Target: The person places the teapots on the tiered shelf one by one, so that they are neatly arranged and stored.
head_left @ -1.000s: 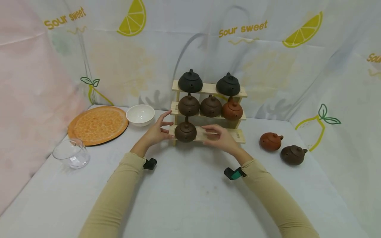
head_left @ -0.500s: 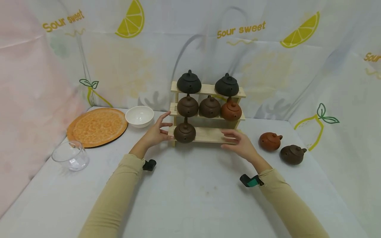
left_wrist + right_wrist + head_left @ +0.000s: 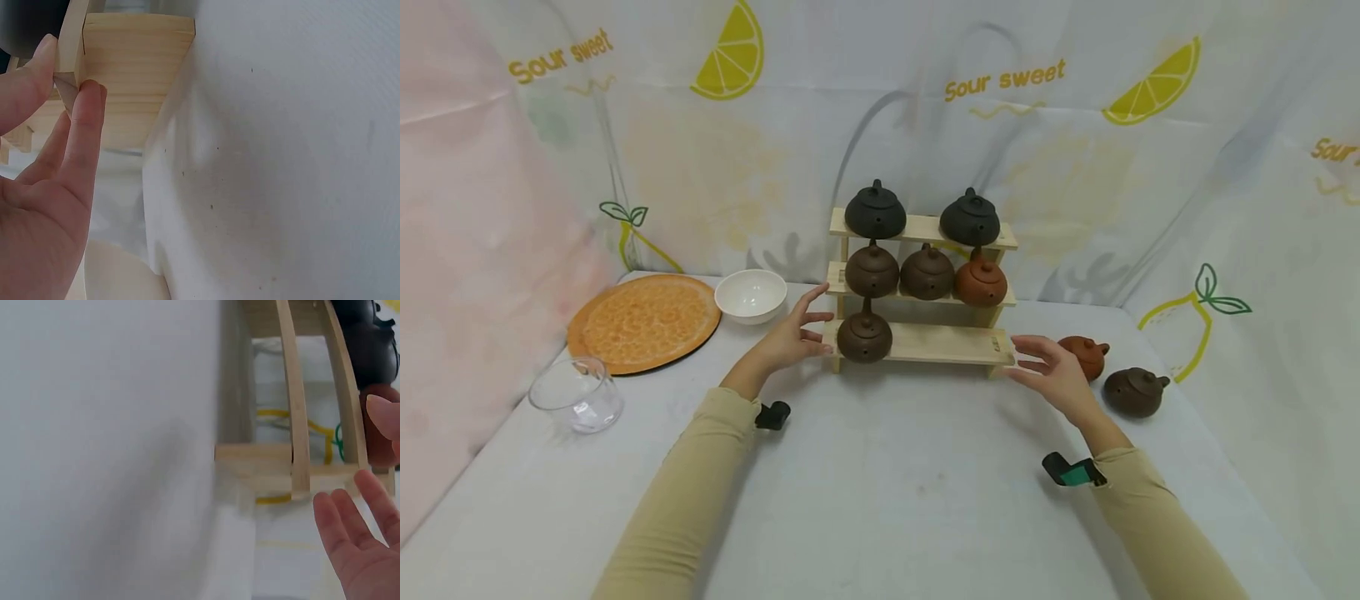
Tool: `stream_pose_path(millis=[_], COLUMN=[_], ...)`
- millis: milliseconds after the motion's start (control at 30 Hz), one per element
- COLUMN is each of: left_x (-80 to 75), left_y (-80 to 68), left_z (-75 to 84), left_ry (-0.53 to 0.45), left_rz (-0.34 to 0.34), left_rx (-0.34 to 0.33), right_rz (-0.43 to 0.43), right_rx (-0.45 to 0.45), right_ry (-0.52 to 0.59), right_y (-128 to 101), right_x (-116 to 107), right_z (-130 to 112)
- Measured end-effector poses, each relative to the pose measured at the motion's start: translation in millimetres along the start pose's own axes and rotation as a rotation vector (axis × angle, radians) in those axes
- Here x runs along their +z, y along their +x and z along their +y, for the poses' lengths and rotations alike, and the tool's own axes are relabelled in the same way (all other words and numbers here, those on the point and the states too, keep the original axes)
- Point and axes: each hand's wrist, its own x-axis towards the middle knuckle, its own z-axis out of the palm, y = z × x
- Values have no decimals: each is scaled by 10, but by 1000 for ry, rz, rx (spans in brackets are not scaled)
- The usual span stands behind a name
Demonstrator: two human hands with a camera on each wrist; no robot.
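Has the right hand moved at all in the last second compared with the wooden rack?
Yes. The right hand has slid rightward along the bottom shelf of the wooden rack, from beside the dark brown teapot to the shelf's right end, close to the reddish teapot.

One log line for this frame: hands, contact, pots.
left hand: fingers touch rack left end | right hand: open, beside rack right end | red pot, brown pot: on table

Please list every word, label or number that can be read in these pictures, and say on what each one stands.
"Sour sweet": orange letters printed on the lemon-patterned white backdrop cloth, readable at upper left and upper centre.
"Sou...": the same print, cut off at the right edge.
Small dark mark on the bottom board of the pale wooden three-tier shelf: too small to read.
Wrist views: no text.
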Motion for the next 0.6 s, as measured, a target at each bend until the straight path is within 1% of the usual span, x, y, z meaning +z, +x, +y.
stream_pose_path(millis=[100, 233, 433, 600], left_x=[4, 0, 5, 7], left_y=[-4, -3, -4, 3], left_z=[7, -6, -23, -23], left_ry=[3, 3, 6, 6], left_rz=[1, 4, 2, 2], left_rx=[1, -5, 0, -3], right_rz=[41, 92, 184, 275], right_rx=[18, 48, 68, 53], right_ry=[-39, -57, -11, 1], right_y=[-53, -110, -189, -233], right_x=[-85, -189, -346, -449], right_z=[18, 45, 156, 266])
